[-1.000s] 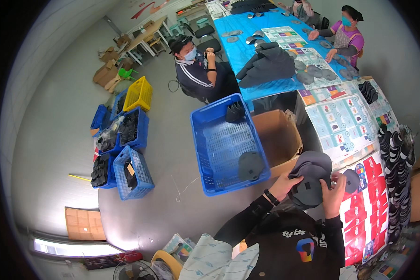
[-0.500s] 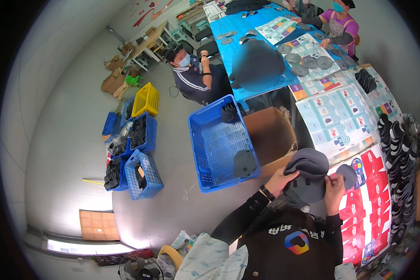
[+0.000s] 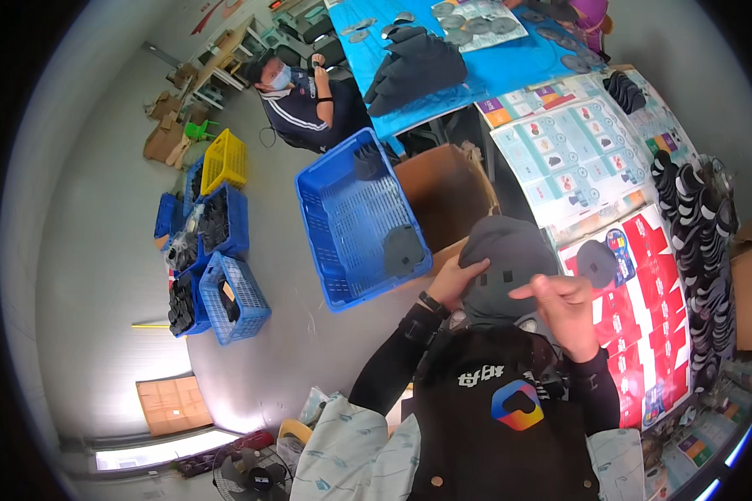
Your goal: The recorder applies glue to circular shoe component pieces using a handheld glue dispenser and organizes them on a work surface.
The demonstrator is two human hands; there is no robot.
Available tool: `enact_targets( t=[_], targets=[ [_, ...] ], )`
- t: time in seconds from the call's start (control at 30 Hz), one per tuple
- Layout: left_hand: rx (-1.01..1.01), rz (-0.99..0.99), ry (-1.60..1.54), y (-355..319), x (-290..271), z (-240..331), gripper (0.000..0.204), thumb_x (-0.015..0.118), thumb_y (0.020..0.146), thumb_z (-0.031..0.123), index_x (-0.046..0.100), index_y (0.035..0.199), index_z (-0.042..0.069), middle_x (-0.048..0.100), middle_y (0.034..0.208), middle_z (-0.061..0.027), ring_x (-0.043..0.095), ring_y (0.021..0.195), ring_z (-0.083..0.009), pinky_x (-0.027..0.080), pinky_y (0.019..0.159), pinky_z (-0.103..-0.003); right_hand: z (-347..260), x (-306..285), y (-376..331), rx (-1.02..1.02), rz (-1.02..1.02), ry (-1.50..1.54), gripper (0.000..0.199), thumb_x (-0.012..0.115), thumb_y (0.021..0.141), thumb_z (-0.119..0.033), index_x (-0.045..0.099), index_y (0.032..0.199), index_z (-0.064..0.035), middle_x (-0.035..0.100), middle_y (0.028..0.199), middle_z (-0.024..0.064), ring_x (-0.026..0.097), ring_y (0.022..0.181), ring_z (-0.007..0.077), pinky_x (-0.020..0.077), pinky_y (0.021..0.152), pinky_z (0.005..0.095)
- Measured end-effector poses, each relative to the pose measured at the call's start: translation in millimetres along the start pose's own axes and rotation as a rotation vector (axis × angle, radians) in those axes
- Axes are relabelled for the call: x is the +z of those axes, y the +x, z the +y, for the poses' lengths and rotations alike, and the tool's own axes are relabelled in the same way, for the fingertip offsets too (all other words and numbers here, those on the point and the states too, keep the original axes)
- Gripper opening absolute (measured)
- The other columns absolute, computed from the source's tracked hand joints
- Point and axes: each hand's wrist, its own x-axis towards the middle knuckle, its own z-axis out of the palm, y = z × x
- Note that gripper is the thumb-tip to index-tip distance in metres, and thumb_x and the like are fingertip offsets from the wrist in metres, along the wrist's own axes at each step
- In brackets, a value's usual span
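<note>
My left hand (image 3: pixel 448 284) grips the near-left edge of a dark grey rounded fabric piece (image 3: pixel 505 255), its thumb lying on top. Two small black squares show on the piece's face. My right hand (image 3: pixel 566 311) is at the piece's right side, index finger stretched toward the squares; I see nothing held in it. Whether that fingertip touches the fabric is unclear. Another grey rounded piece (image 3: pixel 597 264) rests on the printed sheets to the right of the hands. A similar piece (image 3: pixel 403 250) lies in the blue crate (image 3: pixel 313 225) at left.
An open cardboard box (image 3: pixel 455 188) stands between the crate and the sheet-covered table (image 3: pixel 560 159). Stacked dark curved pieces (image 3: pixel 700 250) line the right. A seated co-worker (image 3: pixel 305 104) is beyond the crate, near the blue table (image 3: pixel 468 71). Filled crates (image 3: pixel 226 213) stand at left.
My right hand has let go of the grey fabric piece and its index finger now extends over it. The piece, bent before, is flatter, with its squares showing. The whole view has shifted.
</note>
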Motion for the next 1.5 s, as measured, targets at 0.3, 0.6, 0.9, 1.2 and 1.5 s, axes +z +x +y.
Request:
enact_targets(
  t=[0.3, 0.6, 0.9, 1.2, 1.5],
  targets=[
    [0.093, 0.126, 0.015, -22.3, -67.0, -64.9, 0.060, 0.075, 0.094, 0.021, 0.050, 0.145, 0.001, 0.060, 0.138, -0.0091, 0.055, 0.126, -0.0189, 0.044, 0.108, -0.034, -36.0, 31.0, -23.5, -0.711, -0.033, -0.292, 0.053, 0.068, 0.089, -0.042, 0.064, 0.123, -0.0008, 0.045, 0.150, 0.0276, 0.032, 0.146, 0.0494, 0.0205, 0.119, 0.0583],
    [0.266, 0.167, 0.079, -36.6, -28.9, 1.5, 0.041, 0.073, 0.095, 0.023, 0.064, 0.128, 0.000, 0.069, 0.119, -0.0080, 0.066, 0.105, -0.0168, 0.054, 0.090, -0.035, 16.5, 13.5, -10.8, -0.957, 0.241, -0.718, 0.040, 0.073, 0.079, -0.033, 0.060, 0.105, -0.0071, 0.054, 0.126, 0.0196, 0.049, 0.123, 0.0442, 0.0325, 0.108, 0.0676],
    [0.222, 0.137, 0.329, -28.3, -3.1, -6.8, 0.032, 0.075, 0.093, 0.017, 0.066, 0.117, -0.001, 0.070, 0.103, -0.0046, 0.067, 0.090, -0.0145, 0.055, 0.079, -0.032, 21.1, 7.0, -35.1, -0.611, 0.287, -0.943, 0.071, 0.082, 0.079, -0.040, 0.056, 0.134, -0.0039, 0.050, 0.141, 0.0227, 0.044, 0.134, 0.0439, 0.0366, 0.110, 0.0584],
    [0.035, 0.147, 0.159, 30.8, 16.9, -28.5, 0.031, 0.075, 0.093, 0.019, 0.069, 0.115, -0.002, 0.073, 0.105, -0.0062, 0.067, 0.090, -0.0152, 0.053, 0.083, -0.030, 140.8, -61.1, -17.3, -0.074, 0.668, -0.499, 0.030, 0.076, 0.088, -0.015, 0.061, 0.110, -0.0001, 0.070, 0.091, 0.0228, 0.069, 0.075, 0.0369, 0.0543, 0.068, 0.0396],
    [-0.032, 0.123, 0.156, 26.7, -1.1, -43.3, 0.041, 0.067, 0.099, 0.017, 0.056, 0.136, 0.002, 0.064, 0.130, -0.0110, 0.063, 0.117, -0.0268, 0.053, 0.099, -0.043, 322.3, -213.8, -120.0, 0.209, 0.861, 0.396, 0.029, 0.058, 0.101, -0.011, 0.061, 0.125, 0.0057, 0.068, 0.108, 0.0105, 0.070, 0.090, 0.0201, 0.0655, 0.064, 0.0346]
  ],
)
